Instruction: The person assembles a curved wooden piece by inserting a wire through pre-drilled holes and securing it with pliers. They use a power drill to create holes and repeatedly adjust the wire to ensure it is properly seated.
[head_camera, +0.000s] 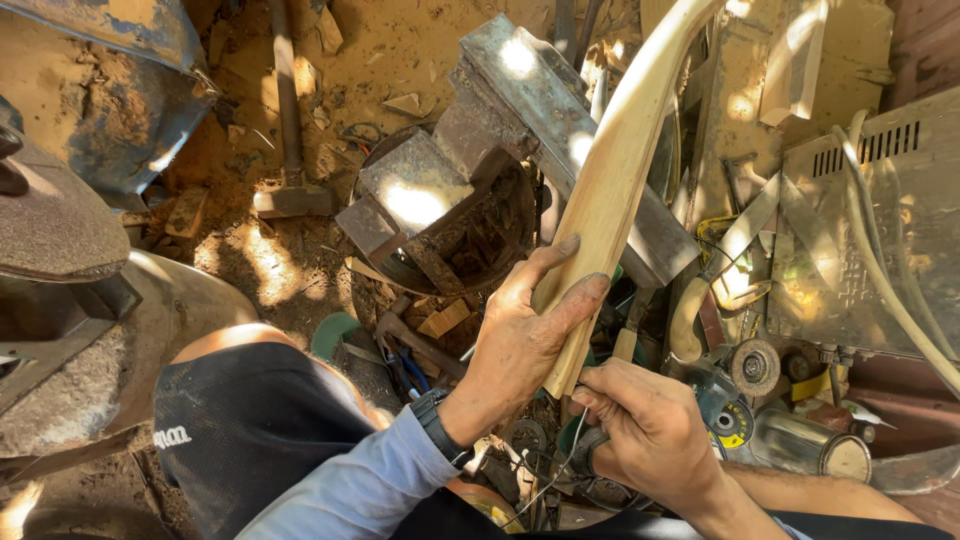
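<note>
Curved pale wooden piece (610, 190) runs from centre frame up to the top edge, bowed, lower end at the hands. Left hand (520, 335) wraps its lower part, fingers (575, 305) curled over the face, thumb along the edge, firm hold. Right hand (650, 435) just below, fingers closed, pinching the bottom tip of the wood; also seems to grip a dark tool, hard to tell. Black wristwatch (435, 415) on left wrist. Behind: rusty metal block (545, 110), hammer (288, 150) on sawdust floor, angle grinder (735, 400) right of the hands, metal can (810, 445).
</note>
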